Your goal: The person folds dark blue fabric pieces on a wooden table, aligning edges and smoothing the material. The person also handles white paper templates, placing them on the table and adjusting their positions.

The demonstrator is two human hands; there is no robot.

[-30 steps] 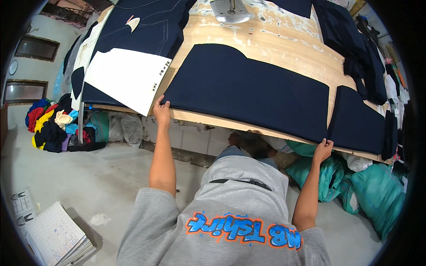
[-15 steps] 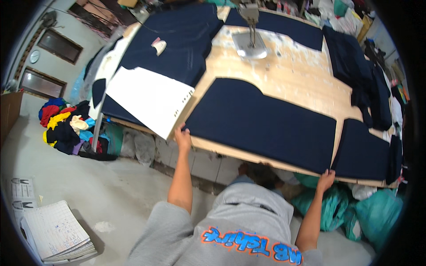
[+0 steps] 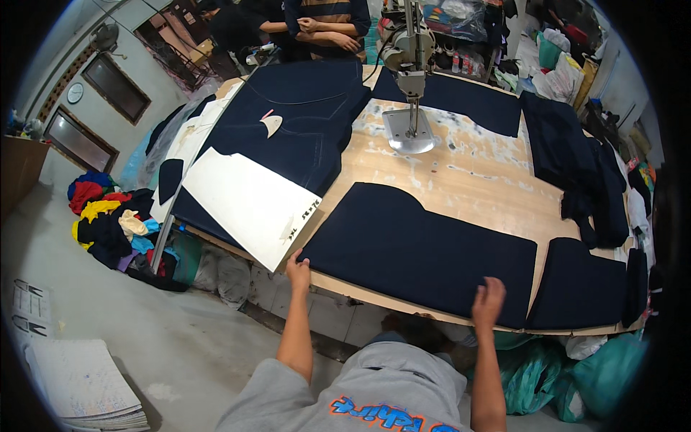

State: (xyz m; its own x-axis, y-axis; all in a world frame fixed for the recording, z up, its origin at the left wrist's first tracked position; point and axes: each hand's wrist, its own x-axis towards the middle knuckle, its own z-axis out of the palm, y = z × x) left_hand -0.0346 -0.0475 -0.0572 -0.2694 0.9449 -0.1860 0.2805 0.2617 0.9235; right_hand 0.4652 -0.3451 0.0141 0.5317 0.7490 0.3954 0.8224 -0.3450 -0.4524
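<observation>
While bent over the near edge, both hands are kept at one dark panel.
Table (image 3: 475,173): wooden.
Panel (image 3: 417,248): laid flat along the near edge.
Left hand (image 3: 298,272): pinching the panel's left corner.
Right hand (image 3: 489,302): spread, on the panel's near edge.

Left hand (image 3: 297,272) at navy fabric stack (image 3: 421,248) corner, right hand (image 3: 489,302) raised over its near edge

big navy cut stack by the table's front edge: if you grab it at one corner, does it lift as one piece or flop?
The navy fabric stack lies flat with thick, even edges, so it is probably many plies and heavy. Lifted at one corner it would likely droop and fan apart. Both the left hand and the right hand sit at its near edge, so sliding it over the wooden table looks safer.
</observation>
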